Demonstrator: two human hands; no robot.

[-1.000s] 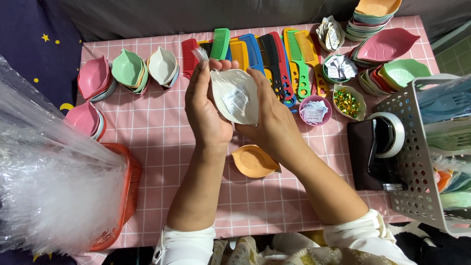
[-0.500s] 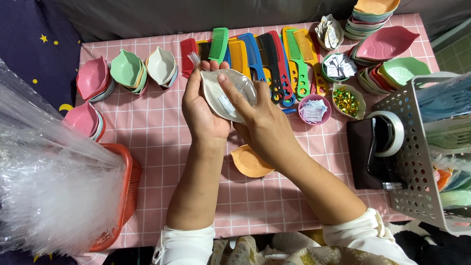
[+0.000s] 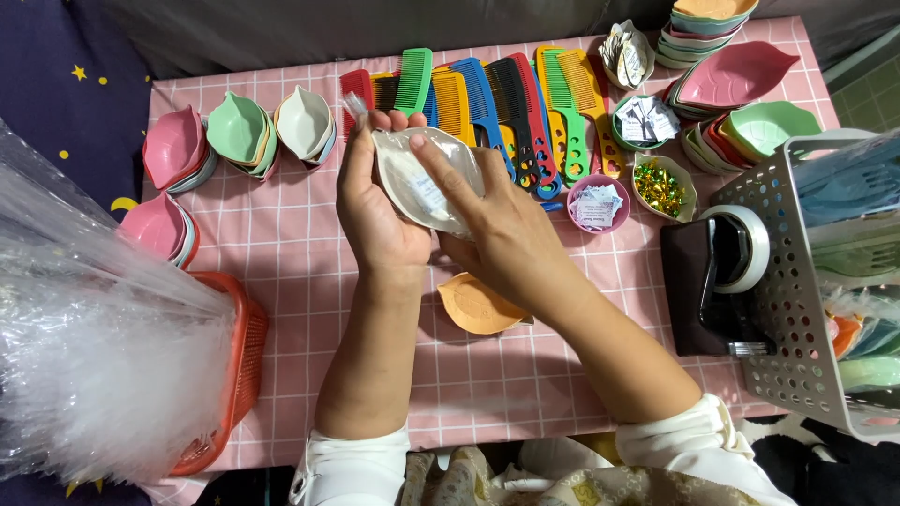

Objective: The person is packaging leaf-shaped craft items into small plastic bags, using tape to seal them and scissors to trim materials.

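My left hand [image 3: 375, 211] and my right hand [image 3: 502, 234] hold a white leaf-shaped dish wrapped in clear plastic [image 3: 420, 178] above the pink checked cloth. The left hand cups it from the left and pinches the twisted plastic end at the top. Fingers of the right hand lie across the dish's face. An orange leaf-shaped dish [image 3: 476, 305] lies on the cloth just below my hands.
Coloured combs [image 3: 511, 98] fan out behind my hands. Stacks of leaf dishes [image 3: 239, 131] sit at the left and far right. Small bowls of wrapped items [image 3: 661, 186], a tape dispenser [image 3: 727, 272], a grey basket [image 3: 816, 281], a red basket [image 3: 239, 375] with plastic bags [image 3: 94, 365].
The wrapped white dish has tilted from upright to lying flatter, and my right hand's fingers have slid over its face. Both hands have stayed above the orange dish.
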